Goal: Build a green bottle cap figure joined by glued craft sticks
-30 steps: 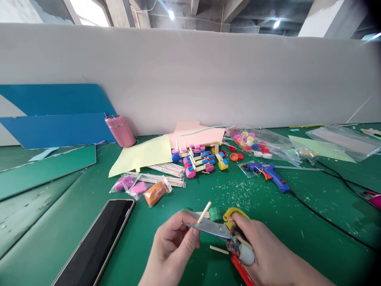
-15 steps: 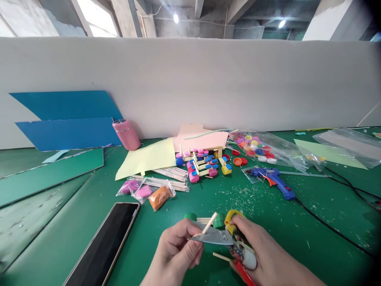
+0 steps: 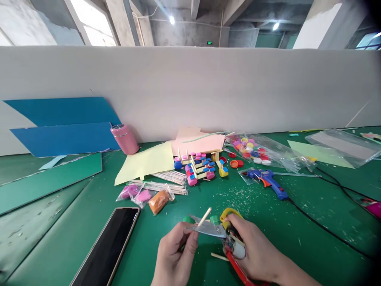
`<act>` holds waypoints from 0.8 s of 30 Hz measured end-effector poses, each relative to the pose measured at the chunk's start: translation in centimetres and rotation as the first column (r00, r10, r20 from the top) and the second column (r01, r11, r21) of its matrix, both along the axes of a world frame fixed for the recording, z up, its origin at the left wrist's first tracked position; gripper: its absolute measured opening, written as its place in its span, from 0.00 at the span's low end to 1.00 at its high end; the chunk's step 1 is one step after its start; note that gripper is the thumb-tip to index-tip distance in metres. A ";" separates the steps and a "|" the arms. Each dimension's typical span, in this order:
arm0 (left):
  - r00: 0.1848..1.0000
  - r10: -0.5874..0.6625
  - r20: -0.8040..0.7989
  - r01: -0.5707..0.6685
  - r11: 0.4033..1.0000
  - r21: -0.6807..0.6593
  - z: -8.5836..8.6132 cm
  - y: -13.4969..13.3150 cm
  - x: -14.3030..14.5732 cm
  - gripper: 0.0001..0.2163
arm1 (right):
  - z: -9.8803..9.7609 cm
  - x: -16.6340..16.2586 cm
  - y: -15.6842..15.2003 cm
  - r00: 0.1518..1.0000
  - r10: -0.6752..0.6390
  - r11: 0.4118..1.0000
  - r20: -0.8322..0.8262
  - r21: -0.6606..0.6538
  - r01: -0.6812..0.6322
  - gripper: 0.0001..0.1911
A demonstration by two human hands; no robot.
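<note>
My left hand [image 3: 175, 254] pinches a thin wooden stick [image 3: 204, 216] that points up and to the right. My right hand [image 3: 253, 252] grips shears [image 3: 208, 229] with a yellow and a red handle. The steel blades lie across the stick just above my left fingers. Behind the blades, two green bottle caps [image 3: 214, 219] joined by sticks rest on the green table [image 3: 297, 222]. A short cut piece of stick [image 3: 219, 257] lies on the table between my hands.
A dark phone [image 3: 107, 250] lies at front left. Behind are small clay bags [image 3: 145, 196], bundled sticks [image 3: 166, 182], a cap-and-stick model [image 3: 201, 165], a bag of caps [image 3: 258, 149], a blue glue gun [image 3: 268, 178] with black cable, a pink tumbler [image 3: 125, 139], paper sheets and a white partition.
The view has shifted slightly; my hands stay together with the blades on the stick. The shears look a little more closed than a second ago.
</note>
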State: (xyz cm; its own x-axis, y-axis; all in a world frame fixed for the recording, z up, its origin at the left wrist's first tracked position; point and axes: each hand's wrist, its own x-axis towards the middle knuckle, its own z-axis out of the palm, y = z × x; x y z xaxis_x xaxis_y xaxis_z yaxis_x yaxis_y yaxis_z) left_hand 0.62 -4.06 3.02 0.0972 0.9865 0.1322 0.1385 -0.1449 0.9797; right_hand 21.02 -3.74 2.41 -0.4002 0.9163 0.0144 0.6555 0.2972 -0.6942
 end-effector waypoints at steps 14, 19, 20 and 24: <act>0.903 -0.138 0.407 0.292 0.892 -0.345 0.5 0.6 0.2 0.12 | 0.6 0.7 -1.3 0.999 0.035 0.998 0.036 -0.061 -0.033 0.09; 0.991 -0.073 0.110 0.089 0.985 -0.145 0.5 0.5 0.3 0.11 | 0.5 0.1 -1.9 0.996 -0.081 0.995 0.040 -0.053 0.083 0.09; 0.992 -0.079 0.100 0.092 0.987 -0.132 0.5 0.5 0.2 0.11 | 0.6 0.0 -1.9 0.995 -0.089 0.995 0.035 -0.050 0.091 0.09; 0.956 -0.143 0.257 0.202 0.954 -0.222 0.5 0.6 -0.2 0.11 | 1.6 -0.4 -1.7 0.998 -0.067 0.997 0.011 -0.039 0.068 0.12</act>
State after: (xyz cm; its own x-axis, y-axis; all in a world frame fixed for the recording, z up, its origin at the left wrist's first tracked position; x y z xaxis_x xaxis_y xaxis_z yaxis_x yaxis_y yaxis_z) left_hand 0.37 -3.44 3.52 0.2642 0.9620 -0.0696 -0.1059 0.1006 0.9893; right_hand 20.67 -5.42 3.99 -0.3373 0.9410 -0.0257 0.6798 0.2246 -0.6982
